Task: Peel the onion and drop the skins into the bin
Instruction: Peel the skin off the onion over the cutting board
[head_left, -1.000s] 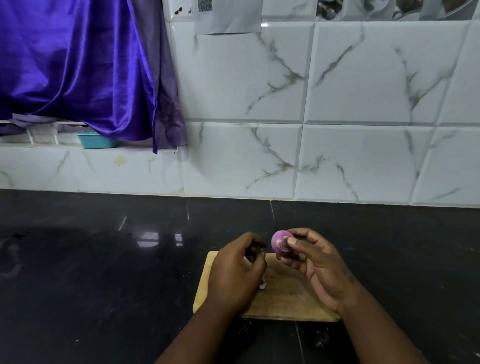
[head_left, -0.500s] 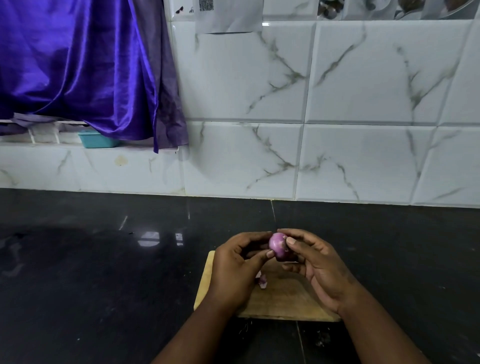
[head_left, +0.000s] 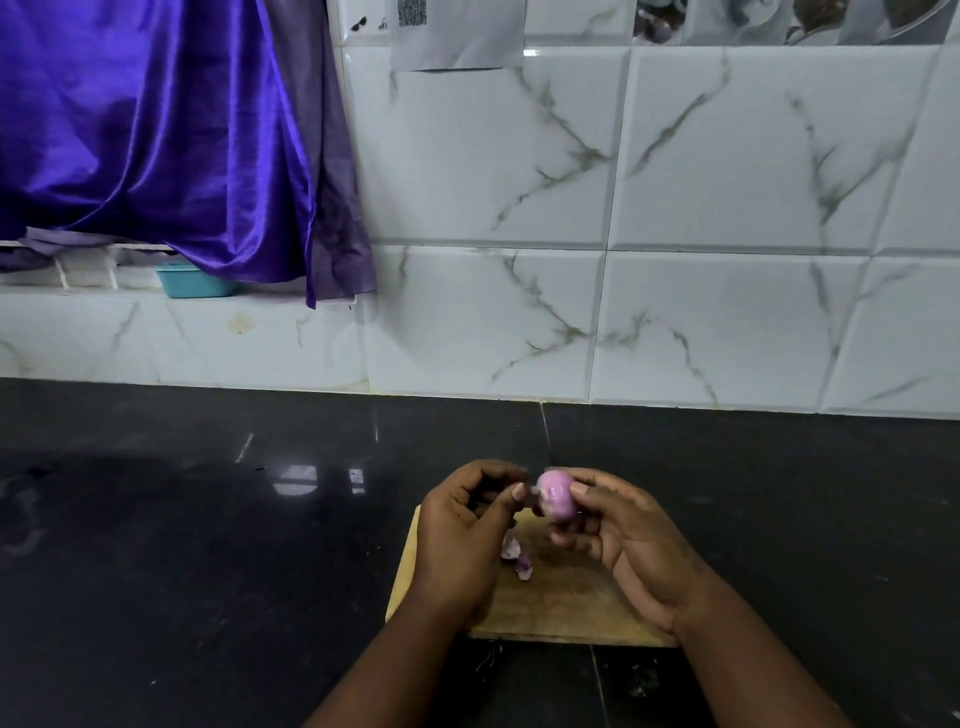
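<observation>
A small purple onion (head_left: 556, 499) is held in my right hand (head_left: 623, 540) by the fingertips, a little above the wooden cutting board (head_left: 566, 613). My left hand (head_left: 462, 535) is just left of the onion, fingers curled, thumb and forefinger pinching at a bit of skin on the onion's left side. Two small pieces of onion skin (head_left: 517, 556) lie on the board below my hands. No bin is in view.
The board lies on a black polished countertop (head_left: 208, 571) against a white marble-tiled wall (head_left: 675, 234). A purple curtain (head_left: 156, 130) hangs at the upper left over a ledge with a teal container (head_left: 195, 280). Small skin scraps (head_left: 485, 662) lie before the board.
My left hand rose from the board to the onion and now pinches at its left side. The onion has turned slightly in my right hand.
</observation>
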